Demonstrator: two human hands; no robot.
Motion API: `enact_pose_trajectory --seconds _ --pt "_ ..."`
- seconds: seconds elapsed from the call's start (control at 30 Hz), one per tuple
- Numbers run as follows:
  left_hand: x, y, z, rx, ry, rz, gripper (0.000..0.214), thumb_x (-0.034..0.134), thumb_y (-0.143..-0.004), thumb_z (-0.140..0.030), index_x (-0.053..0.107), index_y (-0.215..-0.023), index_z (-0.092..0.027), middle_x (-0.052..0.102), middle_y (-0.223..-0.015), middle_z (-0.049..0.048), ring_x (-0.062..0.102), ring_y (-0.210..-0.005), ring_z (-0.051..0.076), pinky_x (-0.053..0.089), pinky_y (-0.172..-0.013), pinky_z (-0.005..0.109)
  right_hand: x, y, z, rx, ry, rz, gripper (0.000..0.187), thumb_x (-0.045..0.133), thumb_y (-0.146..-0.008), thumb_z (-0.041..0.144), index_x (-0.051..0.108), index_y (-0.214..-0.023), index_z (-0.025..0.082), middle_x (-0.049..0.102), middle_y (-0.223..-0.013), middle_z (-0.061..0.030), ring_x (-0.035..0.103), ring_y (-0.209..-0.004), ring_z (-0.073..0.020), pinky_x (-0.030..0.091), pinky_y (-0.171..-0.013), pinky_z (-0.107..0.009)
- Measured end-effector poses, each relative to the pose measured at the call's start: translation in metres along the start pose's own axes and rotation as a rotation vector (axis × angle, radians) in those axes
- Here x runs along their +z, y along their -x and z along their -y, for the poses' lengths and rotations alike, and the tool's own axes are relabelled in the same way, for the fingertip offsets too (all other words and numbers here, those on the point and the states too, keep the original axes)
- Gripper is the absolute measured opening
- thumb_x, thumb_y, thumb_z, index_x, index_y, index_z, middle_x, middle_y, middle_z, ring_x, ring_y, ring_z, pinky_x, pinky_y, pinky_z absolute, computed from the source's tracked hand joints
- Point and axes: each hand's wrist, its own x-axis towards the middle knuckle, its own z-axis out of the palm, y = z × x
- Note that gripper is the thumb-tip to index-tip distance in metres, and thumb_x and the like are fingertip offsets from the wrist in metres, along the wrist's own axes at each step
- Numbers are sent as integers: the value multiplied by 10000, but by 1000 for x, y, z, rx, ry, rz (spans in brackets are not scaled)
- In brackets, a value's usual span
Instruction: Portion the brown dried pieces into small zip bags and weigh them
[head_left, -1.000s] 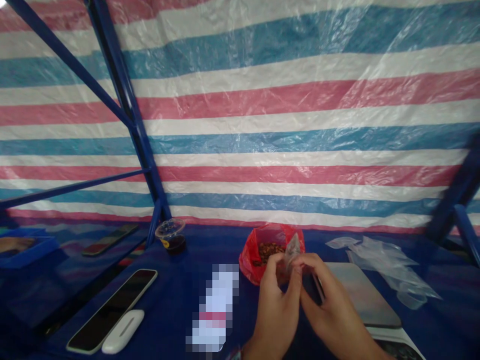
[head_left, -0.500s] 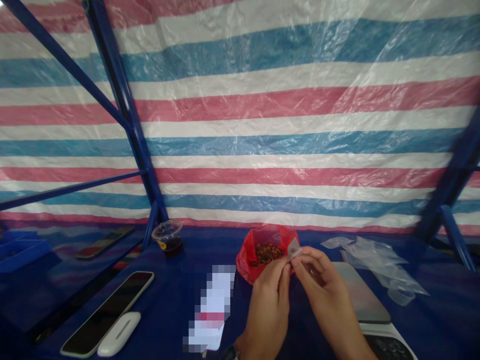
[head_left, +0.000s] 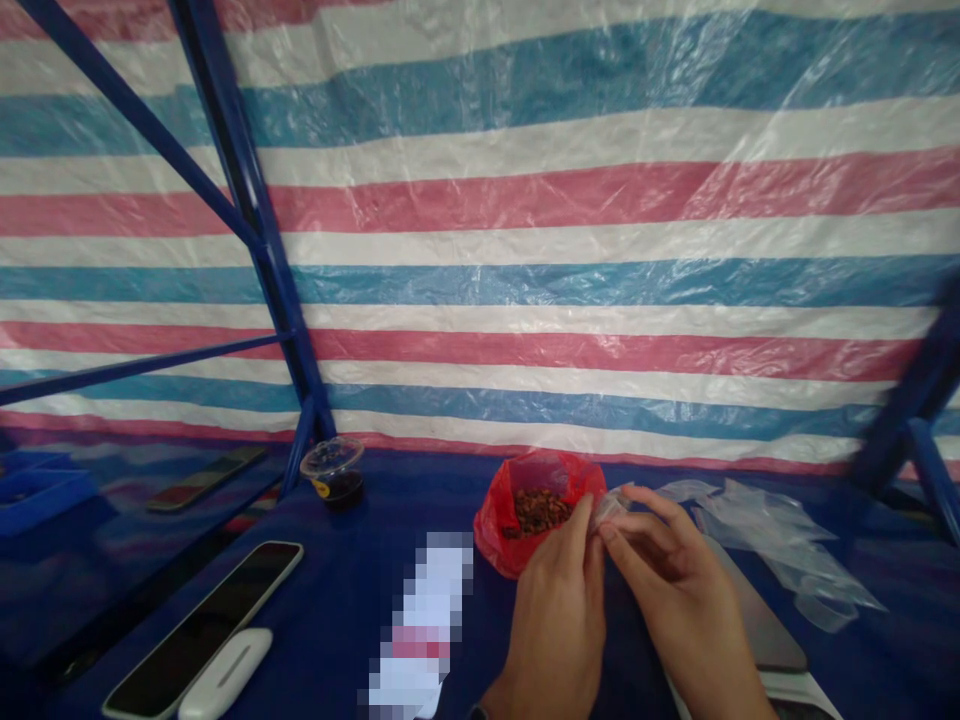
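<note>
Both hands meet at the right rim of an open red plastic bag (head_left: 495, 525), which holds small brown dried pieces (head_left: 540, 510). Between their fingertips is a small clear plastic bag (head_left: 611, 507). My left hand (head_left: 559, 600) pinches its left side, its fingers pressed together. On the other side, my right hand (head_left: 667, 580) pinches the bag with thumb and fingers. What the little bag contains, if anything, I cannot make out. A flat scale with a grey plate (head_left: 757, 610) lies partly under my right forearm.
Several clear plastic bags (head_left: 780, 540) lie at the right, with a small clear scoop-like cup (head_left: 825, 603). A lidded cup of dark liquid (head_left: 337, 475), a phone (head_left: 206, 625), a white case (head_left: 229, 675) and a blurred-out white item (head_left: 424, 625) lie leftward. Blue posts (head_left: 277, 280) stand behind.
Both hands have shifted slightly right with the small clear bag, which now shows more of its width between the fingers. The view has tilted and moved a little.
</note>
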Motion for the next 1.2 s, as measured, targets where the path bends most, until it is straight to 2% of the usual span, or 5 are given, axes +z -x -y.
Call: enact_pose_trajectory --seconds 0.2,0.37,0.7,1.0,1.2 --pt "0 0 1 25 -33 -33 349 425 -1055 -201 625 -1337 -155 740 -1335 181 717 -1246 332 584 -1048 570 0 -6 4 40 -57 9 475 920 -743 461 624 -1062 269 791 -764 6 793 -771 -221 637 -748 -306" --pt "-11 -2 -4 81 -45 -18 266 438 -1058 -176 689 -1138 -218 739 -1189 104 715 -1145 257 573 -1001 434 2 -6 4 72 -80 46 487 945 -715 457 621 -1023 264 783 -726 5 787 -734 -226 628 -733 -311" --pt "-29 -3 -2 -238 133 29 190 610 -906 -216 748 -776 -207 730 -704 0 661 -657 164 450 -620 251 7 2 -5 73 -20 173 411 883 -792 482 625 -1035 275 763 -723 10 766 -735 -207 624 -744 -295" --pt "-38 -8 0 -293 113 -195 168 542 -910 -219 666 -797 -224 715 -751 6 680 -715 201 488 -680 296 13 11 -7 -43 197 92 296 811 -829 384 664 -1052 257 621 -673 58 656 -628 -155 564 -645 -252" --pt "-44 3 -5 -69 121 53 140 605 -979 -262 734 -1029 -239 764 -982 24 702 -888 194 500 -808 300 5 11 -5 131 -2 220 503 886 -765 446 606 -1148 278 726 -708 34 745 -704 -196 608 -725 -303"
